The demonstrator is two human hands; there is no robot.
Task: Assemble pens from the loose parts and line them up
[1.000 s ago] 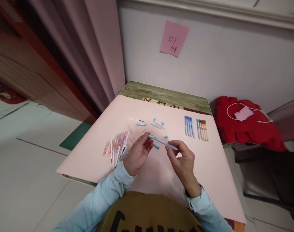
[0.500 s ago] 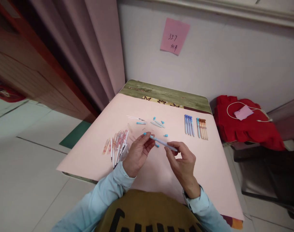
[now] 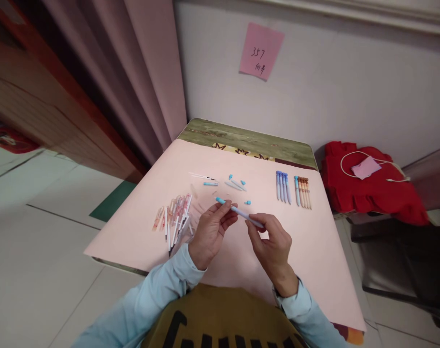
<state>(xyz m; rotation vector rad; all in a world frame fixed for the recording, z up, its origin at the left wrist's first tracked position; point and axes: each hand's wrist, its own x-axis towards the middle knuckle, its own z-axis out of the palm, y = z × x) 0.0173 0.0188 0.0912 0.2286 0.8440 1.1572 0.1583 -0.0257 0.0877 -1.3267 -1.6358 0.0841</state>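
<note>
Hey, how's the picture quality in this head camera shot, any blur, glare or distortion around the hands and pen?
Head view: soft, even indoor light, no glare on the pink sheet; faint shadows under the left hand and right hand; the pale blue pen they pinch looks fairly sharp; the wide lens bows the wall trim and stretches the corners.

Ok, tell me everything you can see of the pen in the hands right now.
The pen is a slim, pale lilac-blue stick, plastic by the look, with a bright blue piece at its left end. It is held off the pink sheet, nearly level, with the blue end farther from the person. The left hand pinches it just behind the blue end. The right hand grips the other end, which its fingers hide. Nothing else touches it. Any print or clip is too small to tell.
</note>
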